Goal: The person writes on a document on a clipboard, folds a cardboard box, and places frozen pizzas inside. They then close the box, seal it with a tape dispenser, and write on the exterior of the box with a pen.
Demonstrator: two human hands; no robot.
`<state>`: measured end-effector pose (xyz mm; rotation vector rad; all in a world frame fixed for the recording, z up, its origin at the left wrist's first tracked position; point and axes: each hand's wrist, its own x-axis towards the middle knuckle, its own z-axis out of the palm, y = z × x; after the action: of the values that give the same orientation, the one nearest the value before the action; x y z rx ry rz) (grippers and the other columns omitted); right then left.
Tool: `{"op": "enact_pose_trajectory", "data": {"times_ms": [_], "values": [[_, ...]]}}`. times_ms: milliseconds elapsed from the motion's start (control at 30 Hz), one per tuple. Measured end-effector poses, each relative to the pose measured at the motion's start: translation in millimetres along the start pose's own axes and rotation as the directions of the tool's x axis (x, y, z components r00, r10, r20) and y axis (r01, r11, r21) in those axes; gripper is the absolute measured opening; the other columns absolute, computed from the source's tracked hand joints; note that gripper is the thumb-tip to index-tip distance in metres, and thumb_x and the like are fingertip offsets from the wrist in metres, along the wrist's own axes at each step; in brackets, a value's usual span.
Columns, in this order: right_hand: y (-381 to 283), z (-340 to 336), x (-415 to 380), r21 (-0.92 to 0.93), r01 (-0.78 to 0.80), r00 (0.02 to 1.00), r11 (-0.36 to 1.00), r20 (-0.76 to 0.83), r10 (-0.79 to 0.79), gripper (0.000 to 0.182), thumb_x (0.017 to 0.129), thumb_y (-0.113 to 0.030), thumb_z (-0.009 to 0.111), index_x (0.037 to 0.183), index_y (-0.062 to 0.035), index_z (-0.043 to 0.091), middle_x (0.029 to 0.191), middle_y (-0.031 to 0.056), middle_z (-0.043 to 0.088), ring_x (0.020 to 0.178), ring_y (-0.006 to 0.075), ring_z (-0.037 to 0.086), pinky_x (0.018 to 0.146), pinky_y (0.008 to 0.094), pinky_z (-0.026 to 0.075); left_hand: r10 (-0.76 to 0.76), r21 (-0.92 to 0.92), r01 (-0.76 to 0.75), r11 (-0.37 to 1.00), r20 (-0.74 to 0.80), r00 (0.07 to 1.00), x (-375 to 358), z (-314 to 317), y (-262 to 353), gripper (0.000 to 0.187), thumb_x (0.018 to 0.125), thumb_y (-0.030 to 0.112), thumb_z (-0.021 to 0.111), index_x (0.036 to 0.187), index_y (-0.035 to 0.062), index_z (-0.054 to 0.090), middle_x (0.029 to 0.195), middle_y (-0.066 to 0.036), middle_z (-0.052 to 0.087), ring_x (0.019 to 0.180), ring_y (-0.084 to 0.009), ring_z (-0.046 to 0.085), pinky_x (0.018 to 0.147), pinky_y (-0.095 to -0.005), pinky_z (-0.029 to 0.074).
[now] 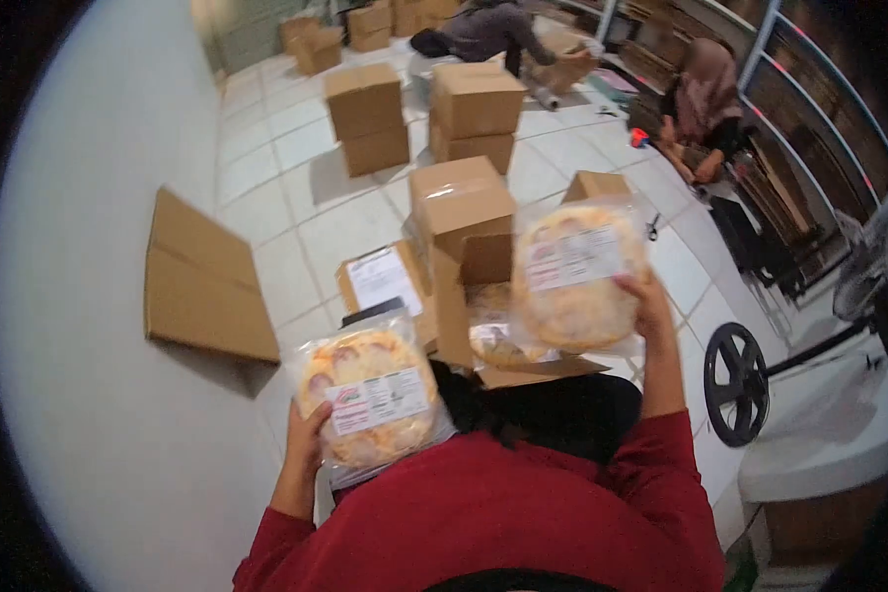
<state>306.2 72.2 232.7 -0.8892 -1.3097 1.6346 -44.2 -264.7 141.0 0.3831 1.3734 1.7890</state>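
My left hand [308, 434] grips the edge of a plastic-wrapped pizza [377, 380] with a white label, held low over my lap. My right hand [645, 301] holds another wrapped pizza [572, 296], also labelled, up at the right side of an open cardboard box [454, 316]. Inside that box lie more wrapped pizzas [498, 340], partly hidden by the flaps and the held pack. Left of the box, a paper sheet [380, 281] rests on a brown board or carton.
Closed boxes [461, 202] stand behind the open one, with stacked boxes [370, 118] farther back. A flat cardboard piece [207, 281] leans at the left wall. A black wheel [736, 385] is at right. Two people [488, 35] [705, 104] sit or crouch beyond.
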Motion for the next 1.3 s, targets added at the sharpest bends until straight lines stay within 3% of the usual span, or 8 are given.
{"op": "enact_pose_trajectory", "data": {"times_ms": [133,333,367,500,700,1067,1233,1300], "values": [[64,-8,19,0.047,-0.206,0.976,0.977,0.088,0.202,0.049,0.071,-0.014,0.061,0.111,0.0029,0.040,0.099,0.0117,0.054,0.085,0.0222,0.055,0.072,0.0342,0.047,0.136,0.029,-0.137,0.990,0.049,0.990,7,20,35,0.050,0.071,0.013,0.062,0.113,-0.0002,0.037,0.105,-0.013,0.049,0.092,-0.0224,0.052,0.078,-0.0335,0.044],[136,-26,66,-0.632,-0.338,0.866,0.697,0.081,0.494,0.064,0.075,-0.032,0.060,0.121,0.0006,0.031,0.101,0.0126,0.053,0.093,0.0214,0.050,0.080,0.0343,0.039,0.161,-0.014,-0.161,0.987,0.142,0.977,46,64,85,0.049,0.077,0.018,0.053,0.117,-0.0039,0.033,0.106,-0.015,0.050,0.092,-0.0224,0.053,0.078,-0.0320,0.044],[140,-24,69,-0.760,-0.010,0.915,0.650,0.256,0.313,0.064,0.074,-0.034,0.060,0.120,0.0010,0.033,0.109,0.0157,0.049,0.097,0.0245,0.047,0.082,0.0338,0.038,0.176,-0.050,-0.170,0.984,0.158,0.972,49,75,88,0.049,0.078,0.019,0.052,0.117,-0.0043,0.033,0.106,-0.016,0.050,0.091,-0.0221,0.054,0.077,-0.0317,0.044],[126,-8,89,-0.845,-0.049,0.897,0.532,0.197,0.396,0.062,0.072,-0.036,0.061,0.117,-0.0003,0.038,0.112,0.0189,0.046,0.101,0.0298,0.045,0.083,0.0358,0.037,0.141,0.022,-0.147,0.989,0.173,0.975,56,110,95,0.046,0.078,0.018,0.052,0.115,-0.0042,0.035,0.103,-0.015,0.051,0.089,-0.0215,0.055,0.077,-0.0313,0.044],[113,37,130,-0.939,0.329,0.911,0.101,0.287,-0.295,0.059,0.067,-0.048,0.058,0.108,-0.0062,0.049,0.107,0.0155,0.048,0.104,0.0321,0.042,0.084,0.0389,0.036,0.187,0.073,-0.200,0.977,0.156,0.970,59,127,89,0.049,0.076,0.016,0.053,0.116,-0.0034,0.034,0.106,-0.015,0.049,0.093,-0.0220,0.052,0.078,-0.0314,0.044],[171,59,142,-0.916,0.396,0.696,-0.062,0.255,0.671,0.071,0.065,-0.067,0.044,0.098,-0.0055,0.059,0.104,0.0145,0.055,0.098,0.0300,0.051,0.081,0.0396,0.040,0.158,0.052,-0.158,0.986,0.005,0.987,64,97,75,0.050,0.076,0.017,0.052,0.117,-0.0032,0.032,0.107,-0.016,0.048,0.095,-0.0230,0.052,0.079,-0.0318,0.043],[164,67,110,-0.940,0.315,0.900,-0.134,0.251,0.356,0.049,0.074,-0.045,0.051,0.099,-0.0040,0.058,0.097,0.0151,0.057,0.095,0.0292,0.052,0.081,0.0366,0.041,0.102,0.050,-0.108,0.993,0.105,0.989,80,102,66,0.045,0.079,0.019,0.049,0.117,-0.0022,0.034,0.106,-0.015,0.050,0.094,-0.0228,0.052,0.079,-0.0327,0.043],[137,33,105,-0.942,0.295,0.937,0.159,0.252,-0.241,0.039,0.073,-0.032,0.056,0.102,-0.0046,0.055,0.095,0.0143,0.058,0.088,0.0305,0.055,0.078,0.0373,0.042,-0.014,0.053,0.004,0.999,0.182,0.983,86,126,54,0.047,0.078,0.019,0.051,0.117,-0.0010,0.035,0.106,-0.014,0.050,0.095,-0.0219,0.051,0.081,-0.0324,0.042]]}}
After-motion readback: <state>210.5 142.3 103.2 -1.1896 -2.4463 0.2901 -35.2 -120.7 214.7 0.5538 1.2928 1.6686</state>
